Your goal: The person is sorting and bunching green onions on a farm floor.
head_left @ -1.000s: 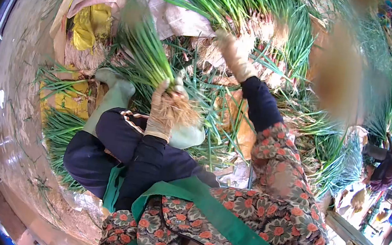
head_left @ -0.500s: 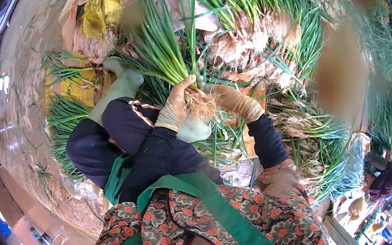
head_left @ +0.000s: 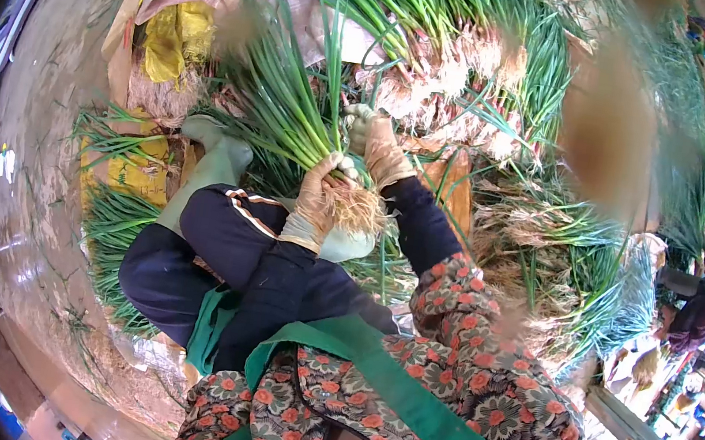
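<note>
My left hand [head_left: 318, 196], in a pale glove, is wrapped round a bunch of green onions [head_left: 291, 110] just above its roots. The long leaves point up and away from me, and the tangled, pale brown roots [head_left: 360, 212] hang beside my fingers. My right hand [head_left: 373, 141], gloved too, is raised just right of the stalks with its fingers curled in. Whatever those fingers may hold is hidden. Beneath the bunch is my bent knee, in dark trousers.
A large heap of green onions [head_left: 482, 50] lies ahead, roots toward me. More onions [head_left: 547, 228] spread out on the right, and a smaller pile [head_left: 115, 229] is at left. A yellow bag [head_left: 167, 40] stands front left. Another person [head_left: 703, 315] is at far right.
My right hand has moved up and left, from beside the roots to alongside the stalks, its fingers now curled. My left hand keeps its hold on the bunch, sitting slightly lower.
</note>
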Motion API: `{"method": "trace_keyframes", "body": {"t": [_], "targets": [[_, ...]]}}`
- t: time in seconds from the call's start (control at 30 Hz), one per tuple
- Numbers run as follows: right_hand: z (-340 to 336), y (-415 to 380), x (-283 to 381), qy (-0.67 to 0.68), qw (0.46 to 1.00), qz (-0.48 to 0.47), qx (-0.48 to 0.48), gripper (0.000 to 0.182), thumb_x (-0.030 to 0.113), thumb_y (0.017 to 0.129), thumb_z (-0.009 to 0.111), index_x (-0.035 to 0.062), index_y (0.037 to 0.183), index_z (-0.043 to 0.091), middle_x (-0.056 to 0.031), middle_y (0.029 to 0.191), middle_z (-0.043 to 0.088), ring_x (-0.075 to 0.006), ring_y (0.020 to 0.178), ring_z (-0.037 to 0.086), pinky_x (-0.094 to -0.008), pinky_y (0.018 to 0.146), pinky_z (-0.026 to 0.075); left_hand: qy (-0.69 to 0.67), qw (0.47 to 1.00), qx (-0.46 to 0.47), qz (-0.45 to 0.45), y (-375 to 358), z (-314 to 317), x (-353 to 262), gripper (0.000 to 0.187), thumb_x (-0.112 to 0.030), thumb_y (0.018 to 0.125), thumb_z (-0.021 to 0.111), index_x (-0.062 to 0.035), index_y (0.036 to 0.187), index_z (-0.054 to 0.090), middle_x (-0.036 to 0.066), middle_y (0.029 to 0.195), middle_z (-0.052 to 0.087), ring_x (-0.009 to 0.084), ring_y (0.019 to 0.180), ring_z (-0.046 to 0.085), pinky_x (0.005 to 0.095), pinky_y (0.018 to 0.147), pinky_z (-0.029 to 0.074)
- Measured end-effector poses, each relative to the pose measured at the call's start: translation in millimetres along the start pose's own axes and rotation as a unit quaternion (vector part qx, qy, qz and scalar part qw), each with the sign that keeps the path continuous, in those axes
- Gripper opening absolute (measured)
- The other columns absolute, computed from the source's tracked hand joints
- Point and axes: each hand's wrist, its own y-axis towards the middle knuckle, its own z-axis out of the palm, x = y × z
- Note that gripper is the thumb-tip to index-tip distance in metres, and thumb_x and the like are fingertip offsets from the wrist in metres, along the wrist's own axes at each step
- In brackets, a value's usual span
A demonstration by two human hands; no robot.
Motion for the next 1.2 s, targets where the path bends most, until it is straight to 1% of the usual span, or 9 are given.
{"method": "trace_keyframes", "body": {"t": [0.07,0.2,0.3,0.33,0.4,0.6,0.83,1.07,1.2], "targets": [[-69.1,29.2,-16.7,-0.491,0.825,-0.279,-0.019,0.031,0.03,0.094,0.039,0.0058,0.107,0.052,-0.0059,0.065,0.05,-0.021,0.061,0.049,-0.0331,0.059,0.041,-0.035,0.999,0.036,0.015,-8.6,14.4,-13.0,0.015,-0.014,0.079,0.065,-0.0046,0.089,0.057,0.006,0.074,0.06,0.0202,0.066,0.059,0.0413,0.067,0.053],[-12.5,-52.2,47.9,-0.9,0.41,-0.018,0.147,0.024,0.014,0.083,0.051,0.0067,0.105,0.056,-0.0134,0.093,0.06,-0.0272,0.092,0.058,-0.0333,0.083,0.045,-0.134,0.991,0.023,0.011,-21.9,33.4,-34.9,0.022,-0.017,0.081,0.064,-0.0068,0.098,0.058,0.005,0.078,0.062,0.0176,0.069,0.059,0.0351,0.073,0.049],[-80.6,14.8,68.7,-0.736,0.502,-0.454,0.016,0.027,0.008,0.087,0.044,0.0062,0.11,0.057,-0.014,0.097,0.063,-0.0252,0.088,0.061,-0.0353,0.08,0.047,-0.185,0.976,0.077,-0.083,-6.6,24.1,-32.8,0.021,-0.016,0.084,0.06,-0.0073,0.103,0.06,0.004,0.08,0.064,0.0167,0.073,0.059,0.0343,0.075,0.047],[-37.0,-10.1,98.2,-0.576,0.752,-0.292,-0.132,0.027,0.001,0.082,0.049,0.0053,0.106,0.06,-0.0131,0.096,0.063,-0.0215,0.086,0.06,-0.0347,0.075,0.047,-0.173,0.979,0.071,-0.085,-6.0,22.4,-29.7,0.021,-0.015,0.083,0.061,-0.0067,0.103,0.06,0.004,0.078,0.064,0.0166,0.072,0.059,0.0341,0.075,0.048],[-62.7,17.1,114.2,-0.688,0.572,-0.365,-0.256,0.03,-0.002,0.07,0.062,0.0041,0.099,0.063,-0.0135,0.103,0.061,-0.0221,0.094,0.058,-0.0321,0.071,0.048,-0.143,0.984,0.061,-0.09,-5.8,21.8,-25.1,0.021,-0.014,0.083,0.062,-0.0055,0.102,0.06,0.004,0.075,0.064,0.0166,0.07,0.059,0.0338,0.075,0.048],[-2.1,-36.8,121.2,-0.736,0.518,-0.379,-0.215,0.029,0.028,0.08,0.063,0.0087,0.101,0.063,-0.0149,0.079,0.064,-0.029,0.073,0.062,-0.0366,0.067,0.049,-0.046,0.999,0.013,-0.019,-7.3,23.8,-21.8,0.018,-0.017,0.081,0.064,-0.0059,0.094,0.059,0.01,0.086,0.064,0.0224,0.076,0.062,0.0381,0.079,0.049],[-25.5,-77.3,9.3,-0.656,0.696,-0.214,0.197,0.03,0.023,0.083,0.057,0.0044,0.106,0.056,-0.0186,0.091,0.062,-0.0316,0.081,0.061,-0.0387,0.072,0.047,0.037,0.998,0.009,-0.043,0.2,26.0,-15.4,0.026,-0.018,0.079,0.065,-0.0036,0.099,0.058,0.01,0.092,0.064,0.0202,0.075,0.063,0.0351,0.066,0.055],[14.5,-35.2,1.3,-0.172,0.979,0.09,0.06,0.034,0.037,0.085,0.059,0.0061,0.1,0.059,-0.0062,0.084,0.061,-0.0168,0.074,0.057,-0.0288,0.066,0.046,0.053,0.997,-0.046,-0.025,-13.3,30.3,-12.3,0.02,-0.017,0.078,0.066,-0.0054,0.092,0.059,0.008,0.083,0.063,0.0182,0.066,0.061,0.036,0.062,0.055],[22.8,1.7,-9.5,-0.092,0.996,-0.009,-0.015,0.03,0.037,0.086,0.058,0.008,0.095,0.059,0.0003,0.077,0.058,-0.0104,0.067,0.055,-0.0249,0.059,0.046,0.035,0.998,-0.043,-0.02,-16.4,25.6,-12.3,0.018,-0.016,0.078,0.065,-0.0052,0.09,0.059,0.009,0.08,0.064,0.0193,0.066,0.062,0.0358,0.061,0.055]]}}
